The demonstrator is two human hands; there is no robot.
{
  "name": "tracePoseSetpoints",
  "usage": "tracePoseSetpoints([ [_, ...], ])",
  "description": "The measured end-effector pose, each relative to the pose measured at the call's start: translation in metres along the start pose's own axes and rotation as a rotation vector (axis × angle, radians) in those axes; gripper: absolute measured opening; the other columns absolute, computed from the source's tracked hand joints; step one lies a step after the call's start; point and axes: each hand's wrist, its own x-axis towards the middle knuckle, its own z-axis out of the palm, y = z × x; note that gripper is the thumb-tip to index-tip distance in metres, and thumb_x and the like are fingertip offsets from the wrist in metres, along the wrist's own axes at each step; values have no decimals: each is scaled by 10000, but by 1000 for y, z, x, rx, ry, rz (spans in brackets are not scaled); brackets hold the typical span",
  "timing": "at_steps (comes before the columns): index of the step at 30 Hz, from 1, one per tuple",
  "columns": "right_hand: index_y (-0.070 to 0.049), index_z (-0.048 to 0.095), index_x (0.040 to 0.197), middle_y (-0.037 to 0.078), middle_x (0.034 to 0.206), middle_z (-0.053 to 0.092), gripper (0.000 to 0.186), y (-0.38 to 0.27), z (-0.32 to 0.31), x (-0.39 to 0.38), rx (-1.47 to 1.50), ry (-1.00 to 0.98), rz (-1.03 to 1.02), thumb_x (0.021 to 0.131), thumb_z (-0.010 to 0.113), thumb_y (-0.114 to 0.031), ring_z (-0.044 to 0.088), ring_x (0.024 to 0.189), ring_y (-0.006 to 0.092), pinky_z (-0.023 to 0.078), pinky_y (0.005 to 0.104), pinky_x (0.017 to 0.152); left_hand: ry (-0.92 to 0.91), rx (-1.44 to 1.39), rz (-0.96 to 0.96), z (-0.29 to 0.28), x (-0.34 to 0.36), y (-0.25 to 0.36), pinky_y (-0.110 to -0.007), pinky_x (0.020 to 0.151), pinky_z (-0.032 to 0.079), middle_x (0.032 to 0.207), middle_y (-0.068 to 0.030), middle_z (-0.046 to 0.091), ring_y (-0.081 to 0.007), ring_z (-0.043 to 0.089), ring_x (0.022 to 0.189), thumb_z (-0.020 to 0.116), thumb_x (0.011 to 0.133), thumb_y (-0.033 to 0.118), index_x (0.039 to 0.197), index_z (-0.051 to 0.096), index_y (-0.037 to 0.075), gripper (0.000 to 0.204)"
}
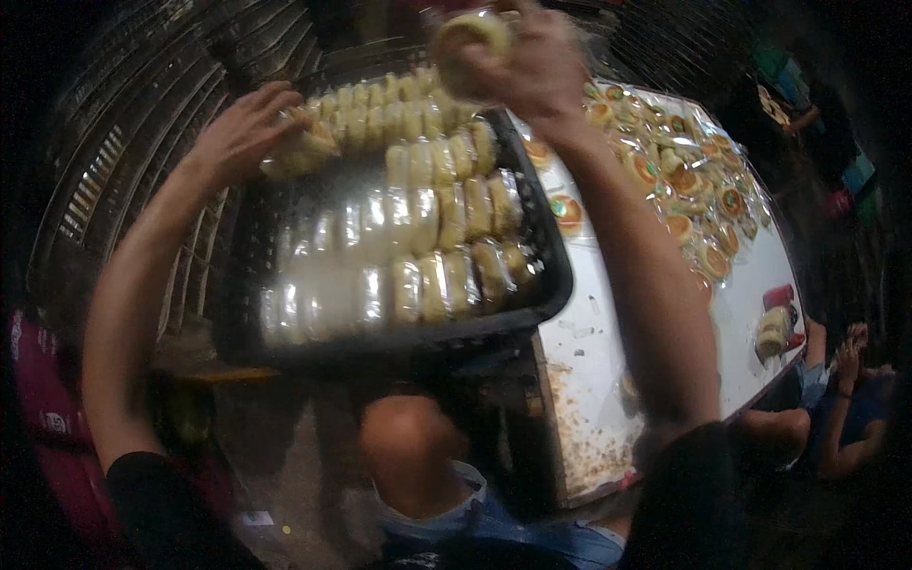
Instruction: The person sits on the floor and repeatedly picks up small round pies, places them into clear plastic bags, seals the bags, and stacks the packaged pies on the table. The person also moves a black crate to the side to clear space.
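A large black plastic tray [559,256] holds rows of pale round buns [451,209] in clear wrappers, stood on edge. At the tray's far left corner my left hand [242,133] has its fingers curled over wrapped buns [302,152]; motion blurs their outline. My right hand [543,66] is raised beyond the tray's far right corner and grips a wrapped bun [475,36], also blurred. Between the rows at the left, part of the tray's dark bottom shows.
Right of the tray stands a white table [594,332] with a worn near corner. Many wrapped buns with coloured toppings [703,190] are heaped on it. A red-capped jar [774,328] sits at its right edge. Another person's hands [848,356] appear at far right. Slatted wood [104,180] lies left.
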Motion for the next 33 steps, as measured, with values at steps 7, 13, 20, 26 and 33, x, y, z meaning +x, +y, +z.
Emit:
tracePoseSetpoints([
  [7,-109,602,1193,253,1238,511,528,-70,149,-66,-119,-432,270,869,542,-522,522,1142,451,462,506,897,-36,68,252,86,-7,-9,-425,1144,295,1533,-57,233,-290,256,1401,698,764,183,1429,339,298,764],
  [13,-58,687,1113,248,1103,643,692,-60,121,-54,-313,-815,165,938,332,-626,619,1036,390,470,493,890,-50,-101,57,124,5,25,-404,875,534,1404,-120,456,-320,505,1207,561,884,188,1474,315,269,644],
  [20,-123,695,1071,187,1324,527,391,-19,-142,-116,-232,-602,-214,846,675,-441,507,1207,355,410,474,1005,71,-206,-321,69,36,12,-433,932,509,1415,-154,443,-333,491,1242,703,768,158,1457,339,156,780],
  [26,-144,695,1054,176,1448,395,344,-41,-388,-365,-774,-549,505,771,750,-331,385,1313,393,352,489,1071,303,-348,-205,-42,190,67,-458,998,452,1404,-197,440,-359,462,1266,701,819,257,1480,286,153,787],
  [33,-85,454,1322,151,1435,378,534,-251,-615,-487,-2052,202,418,926,594,-416,356,1329,353,274,494,1087,653,-404,382,-213,332,286,-452,988,440,1346,-195,488,-362,485,1235,727,804,266,1394,391,55,712],
])
